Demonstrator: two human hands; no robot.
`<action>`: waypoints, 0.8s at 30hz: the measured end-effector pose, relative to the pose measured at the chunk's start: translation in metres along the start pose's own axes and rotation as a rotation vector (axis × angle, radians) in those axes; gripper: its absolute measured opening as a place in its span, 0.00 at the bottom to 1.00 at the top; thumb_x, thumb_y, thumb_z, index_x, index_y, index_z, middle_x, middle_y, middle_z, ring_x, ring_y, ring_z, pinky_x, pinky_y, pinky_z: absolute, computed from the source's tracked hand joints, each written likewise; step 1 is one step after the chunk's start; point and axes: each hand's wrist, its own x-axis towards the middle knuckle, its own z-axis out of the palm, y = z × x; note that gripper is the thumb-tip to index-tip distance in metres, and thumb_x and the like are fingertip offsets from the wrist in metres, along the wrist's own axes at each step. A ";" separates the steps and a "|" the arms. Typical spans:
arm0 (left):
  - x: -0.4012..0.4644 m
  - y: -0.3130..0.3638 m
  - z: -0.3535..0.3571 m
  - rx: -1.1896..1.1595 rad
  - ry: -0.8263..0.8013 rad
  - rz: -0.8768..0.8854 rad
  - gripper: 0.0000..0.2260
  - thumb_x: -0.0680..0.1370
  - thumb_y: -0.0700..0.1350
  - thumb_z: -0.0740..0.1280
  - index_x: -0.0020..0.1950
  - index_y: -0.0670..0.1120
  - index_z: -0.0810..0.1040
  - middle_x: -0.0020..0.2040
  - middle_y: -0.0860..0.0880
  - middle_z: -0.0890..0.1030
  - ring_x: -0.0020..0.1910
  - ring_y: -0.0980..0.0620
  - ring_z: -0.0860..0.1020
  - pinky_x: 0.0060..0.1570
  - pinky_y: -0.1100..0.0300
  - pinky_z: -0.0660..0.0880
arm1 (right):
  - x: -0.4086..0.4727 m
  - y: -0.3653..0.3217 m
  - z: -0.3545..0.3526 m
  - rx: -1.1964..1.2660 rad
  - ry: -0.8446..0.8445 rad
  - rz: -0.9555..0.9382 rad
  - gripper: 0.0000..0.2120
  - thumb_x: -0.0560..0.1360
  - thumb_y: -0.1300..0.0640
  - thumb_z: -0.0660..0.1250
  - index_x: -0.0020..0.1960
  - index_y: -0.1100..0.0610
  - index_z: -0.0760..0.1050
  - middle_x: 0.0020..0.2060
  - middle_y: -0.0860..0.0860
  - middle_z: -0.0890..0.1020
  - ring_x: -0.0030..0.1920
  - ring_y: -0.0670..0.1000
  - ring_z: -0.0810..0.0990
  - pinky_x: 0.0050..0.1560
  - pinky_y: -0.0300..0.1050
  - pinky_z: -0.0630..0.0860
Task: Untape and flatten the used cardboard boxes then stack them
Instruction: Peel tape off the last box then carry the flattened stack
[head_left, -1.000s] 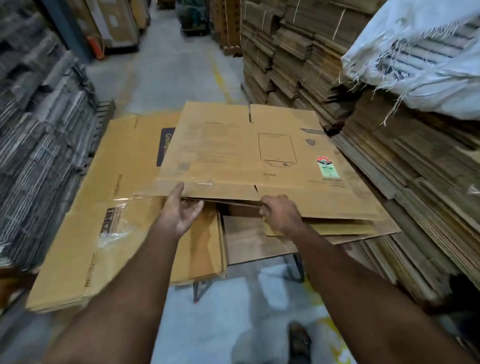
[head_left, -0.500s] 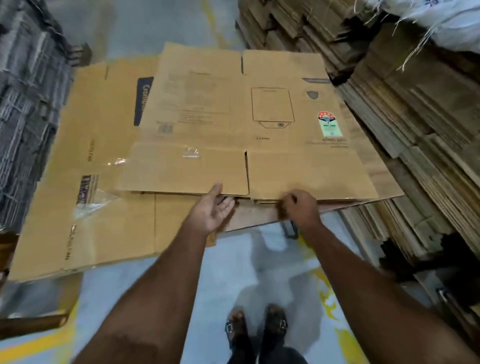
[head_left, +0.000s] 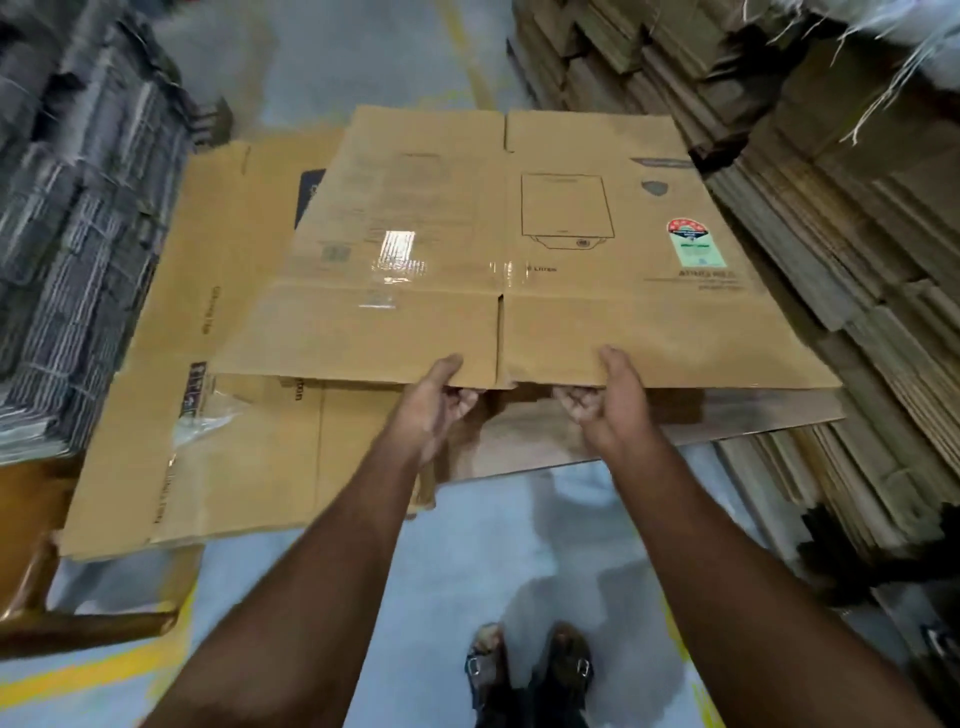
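Both hands, left (head_left: 434, 402) and right (head_left: 610, 402), pinch the flattened box (head_left: 498, 270) by its near edge, atop the stack (head_left: 171, 395). Leftover tape (head_left: 397, 249) might snag; pushed crooked, it'll overhang and slide.

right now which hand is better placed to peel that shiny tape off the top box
Left, probably. The clear tape lies on the top box's left half, nearer the left hand; the right hand grips the right flap.
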 end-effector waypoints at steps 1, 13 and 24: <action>-0.002 0.000 -0.004 0.010 -0.012 0.007 0.07 0.81 0.43 0.63 0.54 0.41 0.76 0.46 0.44 0.82 0.43 0.52 0.78 0.44 0.62 0.78 | -0.001 -0.003 0.006 -0.025 0.011 0.018 0.07 0.79 0.54 0.65 0.56 0.56 0.73 0.52 0.57 0.81 0.48 0.57 0.81 0.41 0.53 0.80; 0.008 -0.001 -0.021 -0.073 0.098 -0.009 0.10 0.82 0.43 0.63 0.62 0.42 0.73 0.55 0.42 0.82 0.49 0.46 0.83 0.42 0.58 0.82 | 0.002 0.015 -0.023 -0.066 -0.053 0.086 0.07 0.83 0.52 0.61 0.52 0.54 0.75 0.46 0.53 0.85 0.46 0.53 0.80 0.69 0.60 0.68; 0.009 -0.030 -0.020 -0.013 0.205 0.067 0.17 0.80 0.43 0.65 0.65 0.34 0.72 0.61 0.38 0.79 0.51 0.47 0.84 0.52 0.52 0.81 | 0.014 0.005 -0.048 -0.079 0.007 -0.003 0.08 0.80 0.59 0.65 0.59 0.57 0.74 0.51 0.54 0.82 0.45 0.50 0.84 0.39 0.55 0.84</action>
